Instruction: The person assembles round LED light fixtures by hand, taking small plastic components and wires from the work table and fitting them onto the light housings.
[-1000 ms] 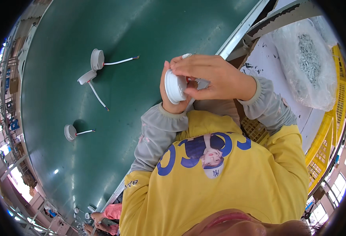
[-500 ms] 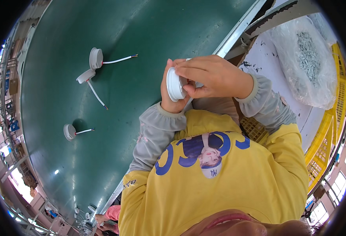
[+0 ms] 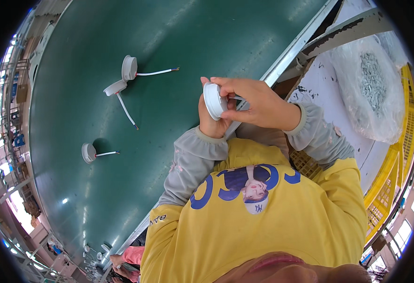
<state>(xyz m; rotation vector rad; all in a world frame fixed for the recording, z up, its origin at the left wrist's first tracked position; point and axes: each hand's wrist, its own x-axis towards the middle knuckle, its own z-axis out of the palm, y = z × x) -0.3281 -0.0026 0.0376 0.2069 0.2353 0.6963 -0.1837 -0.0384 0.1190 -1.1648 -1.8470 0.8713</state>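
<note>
- Head view: holding a white round disc-shaped fitting [image 3: 215,100] up above the edge of the green worktop [image 3: 122,188], close in front of the yellow shirt [image 3: 263,221].
- Cradling it from behind and below with the left hand [image 3: 211,123], palm and thumb wrapped against its rim.
- Pinching its upper edge with the right hand [image 3: 256,104], fingers closed over the top and back of the fitting.
- Lying well apart on the worktop: two white fittings [image 3: 123,78] touching each other with thin wires trailing, and a third fitting [image 3: 89,153] with a short wire lower down.
- Sitting off to the right: a clear bag of small grey parts [image 3: 372,89] on a white surface.
- Risking, as a judgement, a slip past the worktop edge if either grip loosens, since nothing is supporting the fitting from below.
- Hiding any wire behind the fingers, so snagging cannot be ruled out.
</note>
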